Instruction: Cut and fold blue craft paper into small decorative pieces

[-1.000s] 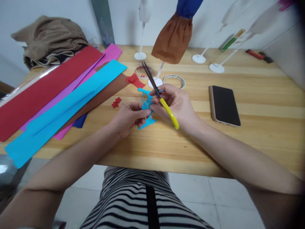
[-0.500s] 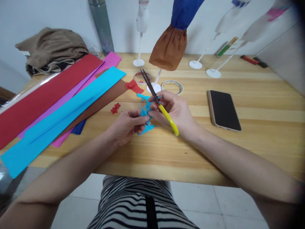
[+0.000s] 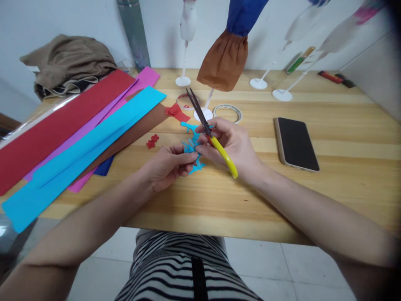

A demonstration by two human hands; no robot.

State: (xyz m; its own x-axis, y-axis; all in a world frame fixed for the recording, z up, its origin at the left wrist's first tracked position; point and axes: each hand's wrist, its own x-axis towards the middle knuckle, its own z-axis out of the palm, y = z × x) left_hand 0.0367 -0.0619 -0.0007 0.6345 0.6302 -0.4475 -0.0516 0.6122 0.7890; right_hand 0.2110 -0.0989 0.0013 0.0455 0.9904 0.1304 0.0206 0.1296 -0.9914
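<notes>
The left grip (image 3: 171,165) pinches cut light-blue paper (image 3: 189,147), at nine o'clock from the right grip (image 3: 233,144), which clasps yellow-handled scissors (image 3: 216,144), long axis running five to eleven.

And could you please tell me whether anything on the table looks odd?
The light-blue strip juts past the front of the table, where it could catch. A red scrap lies alone, away from the red flowers. Nothing looks spilled.

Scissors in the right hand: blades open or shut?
Slightly open: the scissors in the right hand show two separate blade tips with a narrow gap between them.
</notes>
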